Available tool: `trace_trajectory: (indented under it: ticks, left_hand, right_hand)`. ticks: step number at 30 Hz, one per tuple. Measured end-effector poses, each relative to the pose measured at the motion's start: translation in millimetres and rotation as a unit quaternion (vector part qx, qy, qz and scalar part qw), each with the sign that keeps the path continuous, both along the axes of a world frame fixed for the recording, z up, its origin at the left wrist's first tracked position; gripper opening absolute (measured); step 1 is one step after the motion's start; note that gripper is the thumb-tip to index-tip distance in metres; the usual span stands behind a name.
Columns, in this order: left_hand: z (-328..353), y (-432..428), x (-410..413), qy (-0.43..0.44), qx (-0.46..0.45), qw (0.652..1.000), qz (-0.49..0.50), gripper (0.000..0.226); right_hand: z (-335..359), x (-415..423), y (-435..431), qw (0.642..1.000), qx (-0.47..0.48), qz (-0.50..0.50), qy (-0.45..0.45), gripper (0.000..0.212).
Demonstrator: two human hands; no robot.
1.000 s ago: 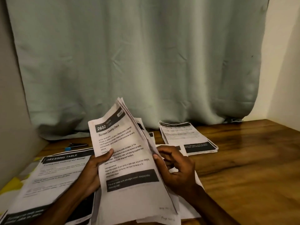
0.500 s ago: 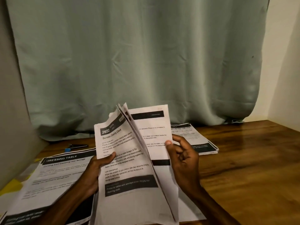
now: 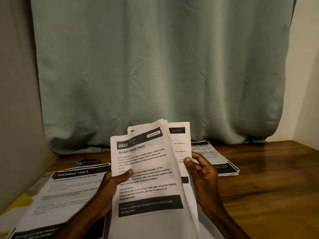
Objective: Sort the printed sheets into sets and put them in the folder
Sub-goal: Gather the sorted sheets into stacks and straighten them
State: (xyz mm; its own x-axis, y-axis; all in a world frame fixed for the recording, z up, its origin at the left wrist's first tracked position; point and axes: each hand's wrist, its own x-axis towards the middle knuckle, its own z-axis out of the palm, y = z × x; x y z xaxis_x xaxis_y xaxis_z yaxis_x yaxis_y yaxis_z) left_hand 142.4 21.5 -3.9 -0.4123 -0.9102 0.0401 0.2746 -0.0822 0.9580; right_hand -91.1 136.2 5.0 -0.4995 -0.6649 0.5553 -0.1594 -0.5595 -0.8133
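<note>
Head view: left hand (image 3: pixel 110 187) clamps white, black-barred sheaf (image 3: pixel 148 171); right hand (image 3: pixel 203 178) pinches rear sheet (image 3: pixel 180 140).

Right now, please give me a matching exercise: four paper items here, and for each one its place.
1 Screen Cleaning Check stack
2 Dressing Table sheet
3 far pile
4 rear sheet

a flat on table, left
b pinched by right hand
c gripped by left hand
d on table, right, by curtain

Pairs: 1-c, 2-a, 3-d, 4-b
</note>
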Motion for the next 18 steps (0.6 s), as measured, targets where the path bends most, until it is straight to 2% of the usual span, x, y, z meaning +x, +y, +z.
trace_trajectory:
  ticks: [7, 10, 15, 16, 18]
  left_hand:
    - [-1.2, 2.0, -4.3, -0.013, -0.003, 0.999, 0.034, 0.039]
    - [0.8, 1.4, -4.5, -0.014, -0.004, 0.998, 0.055, 0.034]
    - [1.6, -0.7, -3.3, -0.026, -0.025, 0.994, 0.102, 0.029]
    - [1.8, 0.0, -3.6, -0.029, -0.038, 0.993, 0.107, 0.028]
    - [4.2, 2.4, -4.0, -0.034, -0.069, 0.990, 0.116, 0.037]
  right_hand:
    - [1.7, 1.7, 0.8, 0.998, 0.034, 0.046, -0.002, 0.029]
    - [3.6, -0.3, 4.4, 0.997, 0.024, 0.066, -0.028, 0.017]
    - [2.1, -5.9, 0.0, 0.994, 0.064, 0.090, 0.007, 0.021]
    - [-0.5, -6.5, -2.5, 0.993, 0.077, 0.086, 0.015, 0.028]
    - [-6.6, -7.3, -6.7, 0.992, 0.098, 0.065, 0.045, 0.033]
